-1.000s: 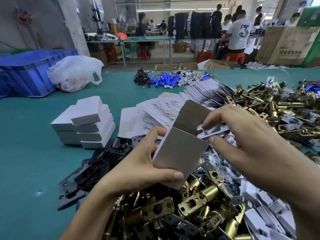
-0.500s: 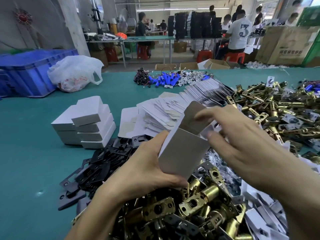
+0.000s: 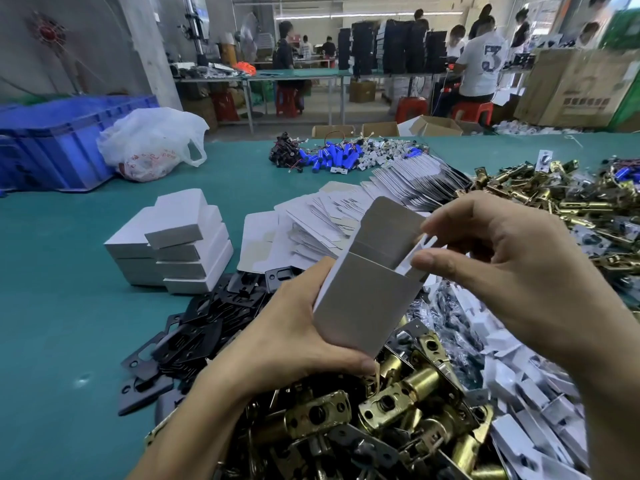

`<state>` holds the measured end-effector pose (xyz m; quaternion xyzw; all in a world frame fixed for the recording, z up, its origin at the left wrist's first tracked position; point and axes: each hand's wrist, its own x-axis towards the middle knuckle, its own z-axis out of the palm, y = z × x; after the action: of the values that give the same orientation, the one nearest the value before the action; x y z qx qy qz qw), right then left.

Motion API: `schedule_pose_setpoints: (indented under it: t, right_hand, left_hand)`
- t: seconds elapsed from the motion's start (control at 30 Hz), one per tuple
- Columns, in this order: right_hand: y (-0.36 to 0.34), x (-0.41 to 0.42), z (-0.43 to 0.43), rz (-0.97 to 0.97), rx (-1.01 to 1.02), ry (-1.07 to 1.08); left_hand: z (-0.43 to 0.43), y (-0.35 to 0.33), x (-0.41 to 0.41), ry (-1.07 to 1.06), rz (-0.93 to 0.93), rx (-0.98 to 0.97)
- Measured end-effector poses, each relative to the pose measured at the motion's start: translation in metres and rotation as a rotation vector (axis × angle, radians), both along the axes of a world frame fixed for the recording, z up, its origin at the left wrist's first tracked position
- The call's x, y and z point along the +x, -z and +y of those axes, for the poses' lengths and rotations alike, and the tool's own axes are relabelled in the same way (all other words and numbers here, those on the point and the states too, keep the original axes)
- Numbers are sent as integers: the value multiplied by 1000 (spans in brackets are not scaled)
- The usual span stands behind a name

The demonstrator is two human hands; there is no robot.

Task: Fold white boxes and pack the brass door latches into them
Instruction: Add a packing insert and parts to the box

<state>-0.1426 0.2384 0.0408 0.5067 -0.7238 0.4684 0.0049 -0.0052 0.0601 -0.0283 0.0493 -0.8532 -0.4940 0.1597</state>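
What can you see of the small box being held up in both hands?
The box is thin white card, grey-looking in shade, folded into an upright, slightly tilted sleeve. Its top lid flap stands open. The left hand grips its lower body; the right hand pinches a small side flap at the open top.

Bright, even overhead lighting — ceiling strip lights (image 3: 346,16) glare slightly. Soft shadows. Wide-angle bending at edges; background workers (image 3: 481,60) mildly blurred.
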Motion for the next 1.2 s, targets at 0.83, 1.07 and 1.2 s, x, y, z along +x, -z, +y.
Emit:
schedule_pose_setpoints:
  t: [0.83, 1.07, 1.2]
  right_hand:
    - [7, 11, -16, -164, -113, -157]
    - [3, 15, -13, 42, -146, -57]
    - [2, 28, -18, 238, -108, -54]
  left_hand:
    - [-2, -11, 12, 208, -33, 336]
    - [-3, -8, 11, 212, -107, 296]
    - [-4, -5, 13, 210, -89, 336]
